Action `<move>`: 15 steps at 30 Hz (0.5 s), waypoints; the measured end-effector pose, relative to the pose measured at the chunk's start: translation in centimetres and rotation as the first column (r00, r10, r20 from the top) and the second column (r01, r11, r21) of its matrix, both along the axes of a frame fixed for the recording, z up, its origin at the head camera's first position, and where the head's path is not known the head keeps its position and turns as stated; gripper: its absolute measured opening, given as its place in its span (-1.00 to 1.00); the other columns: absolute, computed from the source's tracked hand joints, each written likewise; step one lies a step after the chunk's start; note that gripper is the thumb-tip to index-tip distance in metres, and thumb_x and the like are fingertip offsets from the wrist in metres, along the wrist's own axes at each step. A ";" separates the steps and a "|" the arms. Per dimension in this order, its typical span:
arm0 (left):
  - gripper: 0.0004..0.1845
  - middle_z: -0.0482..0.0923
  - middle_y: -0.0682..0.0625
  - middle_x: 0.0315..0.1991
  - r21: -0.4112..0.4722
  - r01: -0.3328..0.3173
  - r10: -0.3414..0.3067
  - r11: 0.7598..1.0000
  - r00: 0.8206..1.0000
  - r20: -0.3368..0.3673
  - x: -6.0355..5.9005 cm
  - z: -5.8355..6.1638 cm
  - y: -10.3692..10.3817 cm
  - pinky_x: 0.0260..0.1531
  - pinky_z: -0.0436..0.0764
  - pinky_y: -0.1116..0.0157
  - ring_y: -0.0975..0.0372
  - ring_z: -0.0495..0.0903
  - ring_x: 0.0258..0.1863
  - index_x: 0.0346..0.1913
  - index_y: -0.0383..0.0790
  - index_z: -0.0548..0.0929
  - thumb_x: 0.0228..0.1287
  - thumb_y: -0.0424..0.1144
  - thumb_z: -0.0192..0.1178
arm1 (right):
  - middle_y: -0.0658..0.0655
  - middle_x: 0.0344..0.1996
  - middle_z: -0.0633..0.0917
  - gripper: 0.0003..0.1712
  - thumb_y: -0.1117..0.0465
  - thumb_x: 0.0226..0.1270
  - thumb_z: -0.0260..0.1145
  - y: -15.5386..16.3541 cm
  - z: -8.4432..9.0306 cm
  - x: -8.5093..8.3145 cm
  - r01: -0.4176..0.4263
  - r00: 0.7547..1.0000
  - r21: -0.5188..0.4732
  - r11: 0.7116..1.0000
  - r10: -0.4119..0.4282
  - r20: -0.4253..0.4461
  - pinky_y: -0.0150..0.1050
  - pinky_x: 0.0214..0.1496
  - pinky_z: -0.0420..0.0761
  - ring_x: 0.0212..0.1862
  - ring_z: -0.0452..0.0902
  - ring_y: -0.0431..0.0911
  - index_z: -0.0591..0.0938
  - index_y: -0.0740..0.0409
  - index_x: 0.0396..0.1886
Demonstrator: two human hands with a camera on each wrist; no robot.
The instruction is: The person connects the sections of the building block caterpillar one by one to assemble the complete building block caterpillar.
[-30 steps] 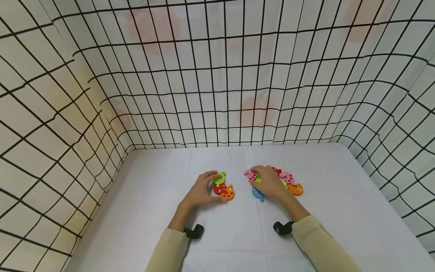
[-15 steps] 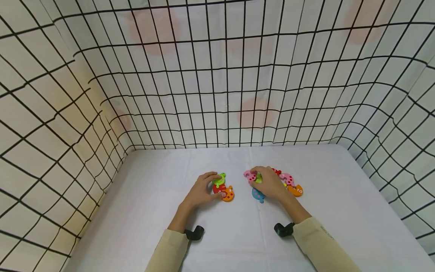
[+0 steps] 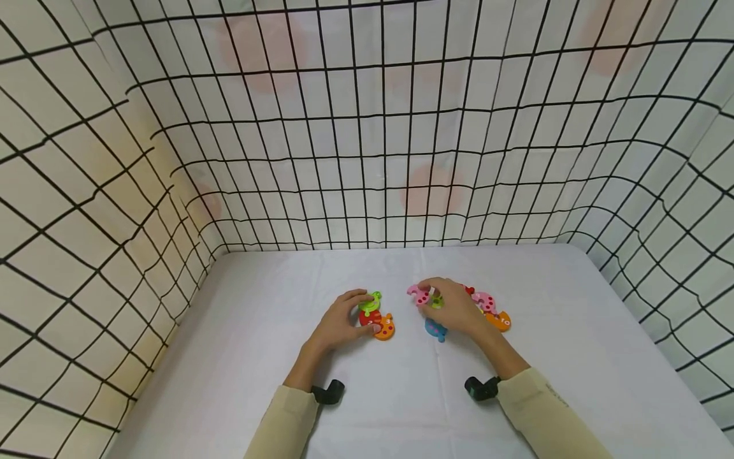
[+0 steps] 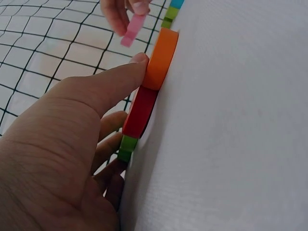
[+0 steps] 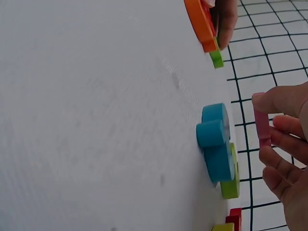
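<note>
My left hand (image 3: pixel 338 322) holds a joined row of flat animal-shaped puzzle pieces between thumb and fingers. The row has a green piece (image 3: pixel 371 303), a red piece (image 4: pixel 140 111) and an orange dotted piece (image 3: pixel 387 327) marked 3. The thumb lies on the orange piece, with the fingers around the green end. Thumb and fingers of my right hand (image 3: pixel 455 307) pinch a pink dotted puzzle piece (image 3: pixel 418 294), raised off the table in the right wrist view. Below that hand lie a blue dotted piece (image 3: pixel 436 329) and a green piece (image 5: pixel 231 184), partly covered in the head view.
Right of my right hand lie another pink dotted piece (image 3: pixel 485 301), an orange piece (image 3: pixel 500 320) marked 10, a red piece (image 3: pixel 469 290) and a yellow piece (image 5: pixel 223 227). A white cloth covers the table (image 3: pixel 395 408). Black-gridded white walls (image 3: pixel 367 140) enclose the back and sides.
My right hand has shifted slightly left and upward with the pink dotted piece, away from the green one. My left thumb has moved inward onto the orange piece.
</note>
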State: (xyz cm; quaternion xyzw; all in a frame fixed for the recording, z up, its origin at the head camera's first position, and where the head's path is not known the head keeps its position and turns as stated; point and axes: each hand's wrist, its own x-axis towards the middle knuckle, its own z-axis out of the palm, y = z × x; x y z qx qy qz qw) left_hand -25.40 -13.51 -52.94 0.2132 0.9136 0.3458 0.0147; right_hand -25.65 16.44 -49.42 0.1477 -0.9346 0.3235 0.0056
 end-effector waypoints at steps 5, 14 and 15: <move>-0.30 0.39 0.01 0.49 0.001 0.003 -0.003 1.000 1.000 0.000 -0.1 0.0 0.0 0.48 0.33 -0.13 0.02 0.29 0.54 0.36 0.01 0.58 0.17 0.13 0.45 | 0.05 0.16 0.68 -0.42 0.10 0.33 0.46 -0.9 0.5 0.1 -0.078 0.997 -0.016 0.997 0.077 -0.026 -0.11 -0.01 0.64 0.01 0.53 -0.04 0.58 -0.05 0.34; -0.29 0.38 0.03 0.50 0.004 -0.003 0.003 1.000 1.000 0.021 -0.1 0.0 0.0 0.49 0.32 -0.14 0.03 0.29 0.54 0.37 0.03 0.57 0.17 0.15 0.45 | -0.04 0.18 0.67 -0.49 0.11 0.34 0.46 -3.2 0.0 0.6 -0.151 0.988 -0.003 0.988 0.151 0.002 -0.14 0.03 0.64 -0.02 0.52 -0.11 0.62 -0.12 0.28; -0.29 0.38 0.02 0.50 0.004 -0.001 0.001 1.000 1.000 0.020 -0.2 0.0 0.0 0.49 0.32 -0.14 0.02 0.29 0.54 0.37 0.02 0.57 0.17 0.14 0.45 | -0.06 0.16 0.68 -0.50 0.12 0.34 0.46 -3.4 -0.2 0.6 -0.157 0.988 -0.004 0.988 0.157 0.007 -0.15 0.03 0.63 -0.04 0.52 -0.12 0.62 -0.13 0.27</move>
